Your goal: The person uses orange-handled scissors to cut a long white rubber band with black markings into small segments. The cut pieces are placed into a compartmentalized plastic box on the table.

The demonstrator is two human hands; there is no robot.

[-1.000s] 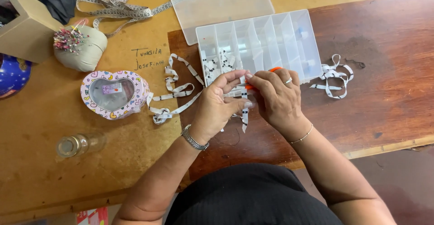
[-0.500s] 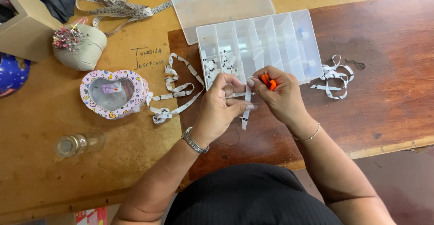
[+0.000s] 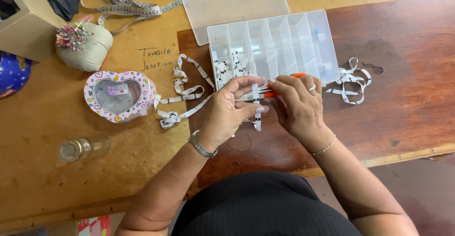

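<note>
My left hand (image 3: 233,109) pinches a narrow white printed ribbon strip (image 3: 257,118) that hangs down between my fingers. My right hand (image 3: 297,104) grips small orange-handled scissors (image 3: 271,93), their blades lying across the strip near my left fingertips. Both hands hover just in front of a clear plastic compartment box (image 3: 303,41) on the dark wooden board. One left compartment holds several cut white ribbon pieces (image 3: 232,67). The box's clear lid (image 3: 232,1) lies open behind it.
A long white ribbon (image 3: 182,96) trails left of my hands, and another tangle of ribbon (image 3: 350,82) lies to the right. A heart-shaped tin (image 3: 119,96), a pincushion (image 3: 84,45), a small glass bottle (image 3: 80,148), a measuring tape (image 3: 121,3) and a cardboard box (image 3: 23,25) stand at left.
My hands have shifted slightly. The scissors' orange handles, visible above my right fingers before, are now mostly covered by my right hand, with the blades laid across the strip.
</note>
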